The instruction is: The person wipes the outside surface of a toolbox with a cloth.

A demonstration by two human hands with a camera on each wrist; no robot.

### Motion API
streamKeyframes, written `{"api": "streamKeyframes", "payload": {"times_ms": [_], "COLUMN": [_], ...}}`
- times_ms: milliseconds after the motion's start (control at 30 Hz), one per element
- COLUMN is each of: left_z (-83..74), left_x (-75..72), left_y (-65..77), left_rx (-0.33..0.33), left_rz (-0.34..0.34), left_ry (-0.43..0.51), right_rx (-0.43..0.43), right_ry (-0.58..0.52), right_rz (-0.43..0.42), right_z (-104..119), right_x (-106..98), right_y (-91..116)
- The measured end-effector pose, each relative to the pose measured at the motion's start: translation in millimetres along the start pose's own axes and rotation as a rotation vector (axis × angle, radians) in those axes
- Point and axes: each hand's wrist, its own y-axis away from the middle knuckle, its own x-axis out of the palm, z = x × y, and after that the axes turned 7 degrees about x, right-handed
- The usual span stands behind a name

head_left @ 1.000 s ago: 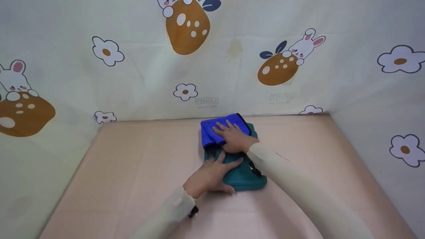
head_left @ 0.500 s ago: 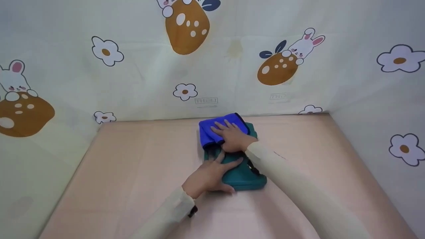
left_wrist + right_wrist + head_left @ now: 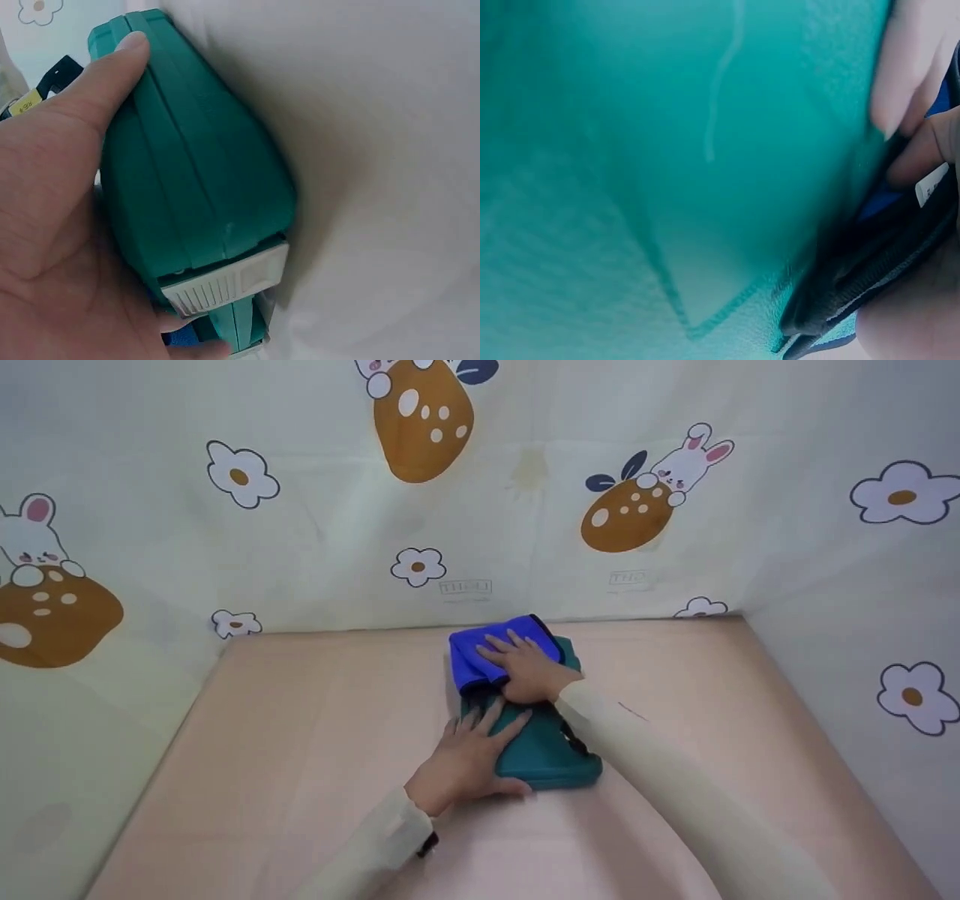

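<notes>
A green plastic case (image 3: 551,757) with a seam along its side lies on the table, its pale grey latch (image 3: 232,279) showing in the left wrist view. Over its far part is spread a folded blue cloth (image 3: 471,664) with black edging. My right hand (image 3: 532,671) rests on this cloth with fingers spread. In the right wrist view its black hem (image 3: 840,285) lies on the case, beside several fingertips. My left hand (image 3: 459,761) steadies the near left corner, fingers spread at the top edge, thumb (image 3: 105,82) lying along the near end. The left fingertips are mostly hidden in the wrist view.
A pale pink cover (image 3: 315,750) lies over the table. Behind and at both sides hang light curtains (image 3: 322,525) printed with rabbits and flowers. Small black devices sit under the left sleeve (image 3: 367,840) and the right sleeve (image 3: 660,765).
My left hand has slid slightly left, its fingers drawing back toward the case's edge. The cloth and my right hand have shifted only a touch to the left.
</notes>
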Motion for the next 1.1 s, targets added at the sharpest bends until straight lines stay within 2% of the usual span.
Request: {"api": "streamKeyframes", "payload": {"times_ms": [267,333,600,933,1100], "left_z": [-0.9,0.1,6.5,11.7,10.1], "left_x": [8.6,9.0,6.6,12.6,11.3], "left_y": [7.3,7.4,5.0,5.6,4.5], "left_rx": [-0.064,-0.090,-0.110,-0.124,-0.140], "left_rz": [-0.158,-0.172,-0.101,-0.128,-0.110], "left_ry": [-0.001,0.024,0.077,0.126,0.140], "right_rx": [-0.033,-0.024,-0.009,-0.013,-0.042], "right_ry": [-0.002,-0.002,-0.009,-0.006,0.026], "right_rz": [-0.018,-0.020,-0.013,0.009,0.018], "right_z": [-2.6,-3.2,-4.6,-10.0,-15.2], "right_x": [0.9,1.2,2.9,2.2,-1.6], "right_y": [0.4,0.3,-0.6,-0.1,3.9]}}
